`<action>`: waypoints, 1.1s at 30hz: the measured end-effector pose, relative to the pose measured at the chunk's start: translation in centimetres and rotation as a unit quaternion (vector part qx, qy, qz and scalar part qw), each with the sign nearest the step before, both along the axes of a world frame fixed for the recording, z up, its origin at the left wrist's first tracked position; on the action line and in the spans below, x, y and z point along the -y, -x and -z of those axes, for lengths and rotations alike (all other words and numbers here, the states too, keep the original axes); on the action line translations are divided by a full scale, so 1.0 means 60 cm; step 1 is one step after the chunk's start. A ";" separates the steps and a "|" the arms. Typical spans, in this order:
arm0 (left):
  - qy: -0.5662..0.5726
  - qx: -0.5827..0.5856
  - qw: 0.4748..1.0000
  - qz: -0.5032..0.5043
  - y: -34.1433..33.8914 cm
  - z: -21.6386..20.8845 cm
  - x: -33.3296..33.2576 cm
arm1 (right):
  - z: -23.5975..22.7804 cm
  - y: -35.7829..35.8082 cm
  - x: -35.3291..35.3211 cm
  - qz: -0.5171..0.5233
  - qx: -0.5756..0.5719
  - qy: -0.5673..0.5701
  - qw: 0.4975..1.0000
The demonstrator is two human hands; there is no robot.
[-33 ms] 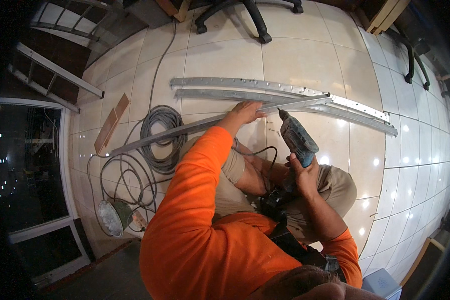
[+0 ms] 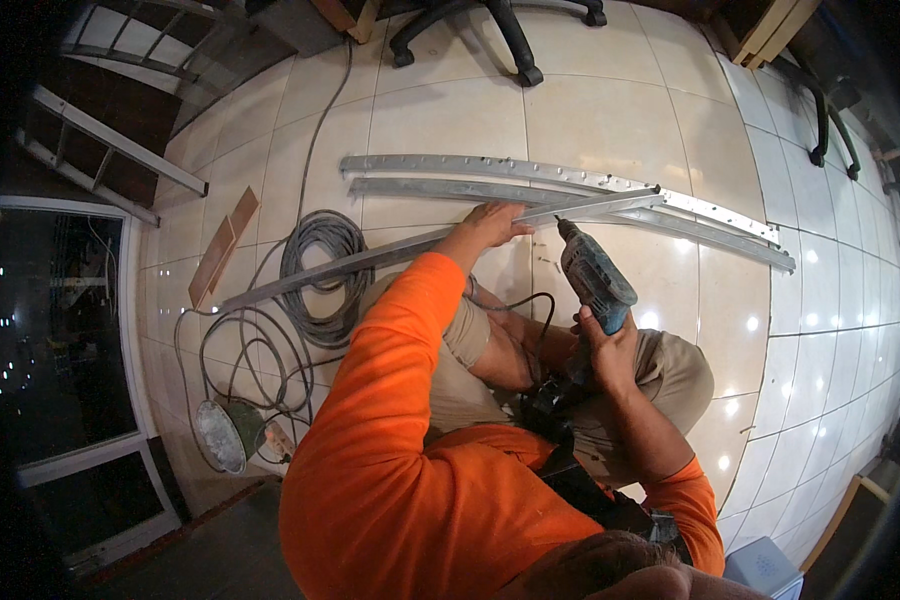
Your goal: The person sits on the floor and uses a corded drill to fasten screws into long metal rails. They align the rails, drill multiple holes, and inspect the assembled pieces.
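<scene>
Drill (image 2: 598, 272) is gripped by the right hand (image 2: 610, 350), fingers closed round its handle, its body slanting far and left. Its bit points at the near edge of a slanting metal bar (image 2: 595, 207); whether they touch I cannot tell. The left hand (image 2: 494, 224) lies over that bar, just left of the bit; whether its fingers close round it I cannot tell.

The bar's right end crosses a grey bar (image 2: 440, 190), just beyond which lies a perforated bar (image 2: 470, 165). Its left part passes over a cable coil (image 2: 335, 325) and ends near brown boards (image 2: 220, 250). Bent legs bound the near side. Tiled floor (image 2: 610, 120) stretches from the perforated bar to a chair base (image 2: 505, 40), and also right of the drill.
</scene>
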State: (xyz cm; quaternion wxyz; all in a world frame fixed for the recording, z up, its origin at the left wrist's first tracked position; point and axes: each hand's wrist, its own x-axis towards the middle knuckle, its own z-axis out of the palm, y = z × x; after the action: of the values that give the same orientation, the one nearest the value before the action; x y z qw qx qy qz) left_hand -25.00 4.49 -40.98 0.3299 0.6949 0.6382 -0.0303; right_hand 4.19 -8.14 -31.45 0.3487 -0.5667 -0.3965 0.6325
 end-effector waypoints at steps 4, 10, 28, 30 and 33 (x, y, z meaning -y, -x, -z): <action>-0.049 0.003 0.999 0.005 0.002 0.013 0.008 | 0.009 0.002 0.004 0.000 0.000 -0.011 1.000; -0.047 -0.014 0.999 0.006 0.003 0.006 -0.007 | 0.040 0.007 0.001 -0.003 0.014 -0.051 0.999; -0.055 0.023 0.998 0.002 0.007 -0.001 -0.011 | 0.033 0.003 0.002 -0.008 -0.011 -0.044 0.999; -0.064 0.024 0.998 -0.007 0.010 0.009 -0.010 | 0.027 0.004 0.002 -0.010 -0.016 -0.044 0.999; -0.066 0.014 0.998 -0.016 0.014 0.026 -0.010 | 0.014 0.005 0.001 -0.012 -0.019 -0.026 0.999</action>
State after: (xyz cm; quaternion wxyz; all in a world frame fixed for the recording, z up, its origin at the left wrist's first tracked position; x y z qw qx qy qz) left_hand -25.86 5.12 -42.55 0.2926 0.7049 0.6456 0.0271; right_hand 3.91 -8.20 -32.32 0.3634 -0.5405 -0.4123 0.6370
